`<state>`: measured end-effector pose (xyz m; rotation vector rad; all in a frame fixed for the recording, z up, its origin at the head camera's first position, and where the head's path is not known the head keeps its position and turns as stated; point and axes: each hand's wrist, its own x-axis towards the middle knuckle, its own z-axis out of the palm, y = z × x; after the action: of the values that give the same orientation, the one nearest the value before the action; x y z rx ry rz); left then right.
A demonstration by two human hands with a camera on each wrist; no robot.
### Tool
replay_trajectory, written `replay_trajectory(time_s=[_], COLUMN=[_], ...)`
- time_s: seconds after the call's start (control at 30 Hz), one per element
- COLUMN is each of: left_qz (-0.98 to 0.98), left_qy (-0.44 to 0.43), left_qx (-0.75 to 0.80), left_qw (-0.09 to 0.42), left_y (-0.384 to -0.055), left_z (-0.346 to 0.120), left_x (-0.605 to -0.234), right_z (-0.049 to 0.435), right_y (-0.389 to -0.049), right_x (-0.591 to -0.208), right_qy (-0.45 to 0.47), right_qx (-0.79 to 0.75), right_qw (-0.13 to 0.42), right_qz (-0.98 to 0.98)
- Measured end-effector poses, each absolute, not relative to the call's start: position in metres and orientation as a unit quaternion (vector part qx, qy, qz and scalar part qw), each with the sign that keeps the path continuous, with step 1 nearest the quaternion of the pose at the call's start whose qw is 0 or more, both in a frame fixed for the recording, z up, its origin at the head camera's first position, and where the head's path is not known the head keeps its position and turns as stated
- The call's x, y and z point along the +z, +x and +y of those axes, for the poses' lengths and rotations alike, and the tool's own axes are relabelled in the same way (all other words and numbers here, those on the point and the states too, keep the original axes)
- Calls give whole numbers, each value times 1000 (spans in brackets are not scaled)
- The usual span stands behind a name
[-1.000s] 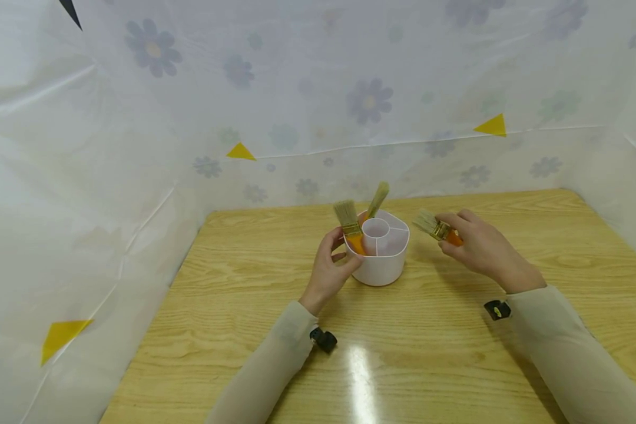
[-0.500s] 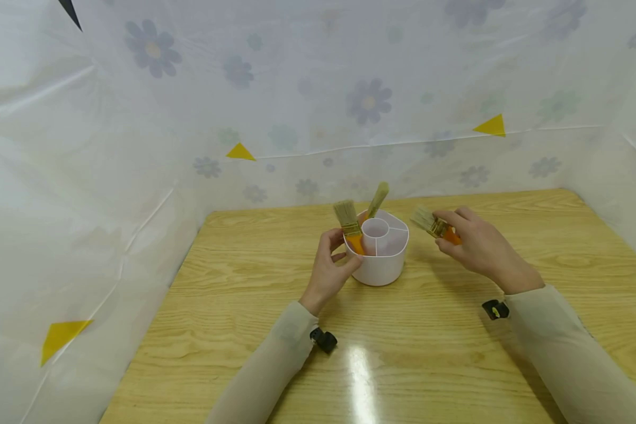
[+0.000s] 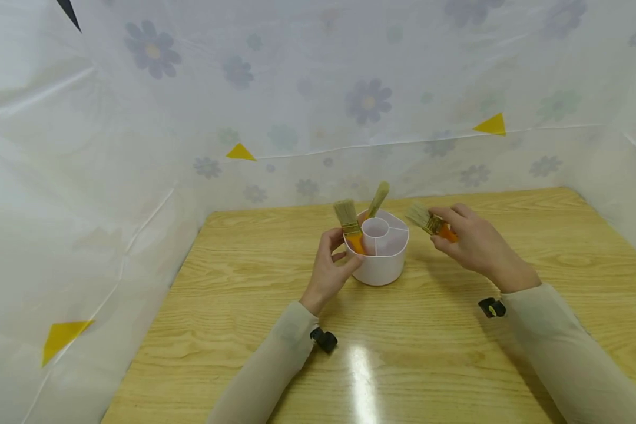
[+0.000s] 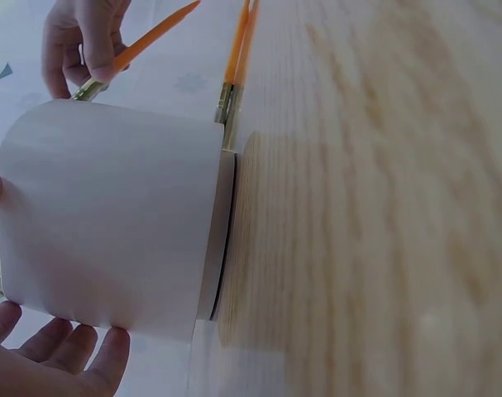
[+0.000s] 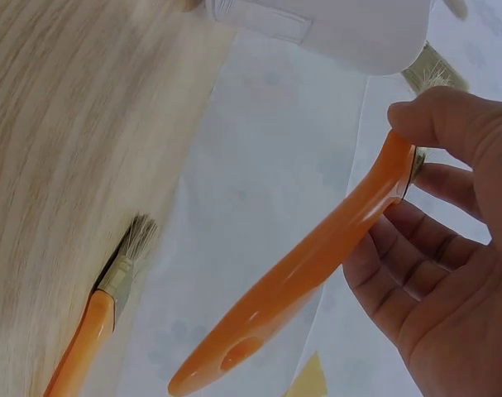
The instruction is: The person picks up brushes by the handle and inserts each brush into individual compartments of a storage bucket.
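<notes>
A white round organizer [image 3: 380,271] with several compartments stands on the table. My left hand [image 3: 328,268] grips its left side, thumb in front near the rim; in the left wrist view the fingers [image 4: 110,356] press its wall. Two paintbrushes stand in it, bristles up: a near one [image 3: 353,229] with an orange handle on the left, a far one [image 3: 377,199] at the back. To the right, my right hand [image 3: 474,244] pinches a third paintbrush [image 5: 300,256] near its metal ferrule. That brush is held above the table, bristles pointing left toward the organizer.
Another orange-handled paintbrush [image 5: 85,339] lies on the wooden table [image 3: 233,330], hidden behind my right hand in the head view. Translucent flowered sheeting [image 3: 307,88] stands behind and beside the table. Small black cameras [image 3: 323,340] sit at both wrists.
My right hand has moved slightly left and away from me, bringing its paintbrush closer to the organizer. The left hand and the organizer have stayed where they were.
</notes>
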<state>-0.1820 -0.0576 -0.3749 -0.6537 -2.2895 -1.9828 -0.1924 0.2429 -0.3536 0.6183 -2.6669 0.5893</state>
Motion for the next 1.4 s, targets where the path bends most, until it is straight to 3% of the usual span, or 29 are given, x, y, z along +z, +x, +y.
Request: replay_trajectory(time_s=[0.33, 0.67, 1.4], left_qz=[-740, -744, -749], left_qy=[-208, -201, -197], left_qx=[-639, -636, -631], left_qw=[23, 39, 45], left_y=[-183, -201, -201], left_z=[-57, -56, -56], left_x=[-377, -408, -409], right_z=[238, 232, 217], right_y=[-193, -196, -198], right_x=[-353, -354, -346], right_qy=[223, 247, 275], right_qx=[209, 203, 217], right_qw=[169, 207, 238], right_qz=[-937, -925, -906])
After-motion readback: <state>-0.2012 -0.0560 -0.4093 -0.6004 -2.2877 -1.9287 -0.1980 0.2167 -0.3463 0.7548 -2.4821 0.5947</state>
